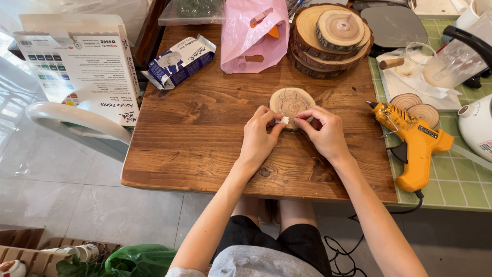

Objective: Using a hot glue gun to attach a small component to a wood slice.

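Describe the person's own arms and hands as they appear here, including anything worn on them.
Both arms are bare along all that shows; no sleeves reach the forearms. The left hand and right hand wear no gloves, and no rings, watch or bracelets are visible. The fingers are slim, with short nails where they show. Grey cloth lies near the upper arms at the bottom edge.

- Left hand (259, 136): bare, no glove, ring or watch seen. Nails short and unpainted as far as could be told.
- Right hand (325, 132): bare likewise; wrist carried no band or strap.
- Both forearms below the hands were uncovered up to the frame edge; no sleeve seen on either.
- Grey top (256, 261) showed at the bottom edge, below and between the forearms, plain cloth without visible print.
- Black shorts (287, 238) lay just above the grey top, below the hands; bare knees above them, partly hidden.
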